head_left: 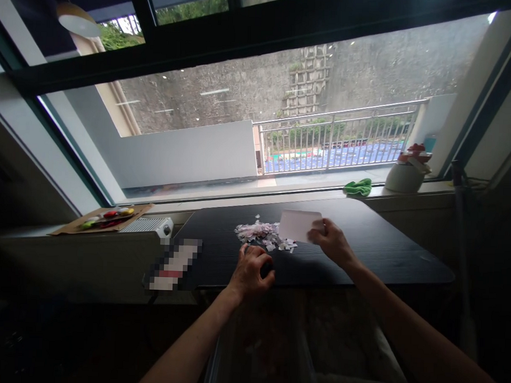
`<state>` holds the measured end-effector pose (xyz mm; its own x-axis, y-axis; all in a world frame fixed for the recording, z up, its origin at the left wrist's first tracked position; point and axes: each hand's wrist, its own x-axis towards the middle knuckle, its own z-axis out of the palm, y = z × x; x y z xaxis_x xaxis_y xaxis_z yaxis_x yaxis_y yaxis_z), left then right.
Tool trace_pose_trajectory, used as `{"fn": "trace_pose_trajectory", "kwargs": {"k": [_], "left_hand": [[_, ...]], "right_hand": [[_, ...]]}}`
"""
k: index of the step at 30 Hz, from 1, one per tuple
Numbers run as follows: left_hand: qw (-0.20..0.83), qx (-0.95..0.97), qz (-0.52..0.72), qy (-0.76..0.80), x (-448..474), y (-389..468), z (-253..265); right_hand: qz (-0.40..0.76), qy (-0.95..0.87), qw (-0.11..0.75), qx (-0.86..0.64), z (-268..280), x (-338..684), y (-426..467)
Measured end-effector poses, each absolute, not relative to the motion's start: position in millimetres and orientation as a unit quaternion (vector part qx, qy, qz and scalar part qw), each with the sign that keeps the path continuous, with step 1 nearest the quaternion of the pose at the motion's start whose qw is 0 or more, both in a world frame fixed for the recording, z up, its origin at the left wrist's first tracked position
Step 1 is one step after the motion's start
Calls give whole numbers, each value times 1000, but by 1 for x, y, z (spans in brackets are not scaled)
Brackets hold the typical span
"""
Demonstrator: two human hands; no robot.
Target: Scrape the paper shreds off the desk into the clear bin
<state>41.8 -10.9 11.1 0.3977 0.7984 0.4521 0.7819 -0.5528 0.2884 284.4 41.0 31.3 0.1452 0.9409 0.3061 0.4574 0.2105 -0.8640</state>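
A pale, flat rectangular card with rounded corners is pinched at its right edge by my right hand. It is held tilted above the dark table, just right of a loose pile of small pale paper scraps. My left hand is at the near side of the pile, by the table's front edge. Its fingers are curved and the thumb stands apart from them, with nothing visible in between. Whether its fingertips touch the scraps is hard to make out.
Below the table's front edge is a see-through container, dim inside. A green cloth and a white bottle with a red top sit on the windowsill. At the left are a white heater, cardboard with colourful items and a blurred-out patch.
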Motion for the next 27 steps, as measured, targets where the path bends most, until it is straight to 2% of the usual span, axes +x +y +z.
{"fn": "trace_pose_trajectory", "kwargs": {"k": [3,9,16,22,27], "left_hand": [[23,835,276,475,43,-11,12],[30,834,275,478,42,-11,11],[41,833,276,478,43,-12,11],[36,829,278,483,43,-12,12],[38,831,274,482,43,-12,12]], "right_hand": [[168,-611,464,-619,31,285,42],[277,-666,458,-520,33,249,50],[133,-645,427,-620,48,272,33],[207,-686,428,-550,44,250,38],[145,-674,436,-579,47,250,39]]}}
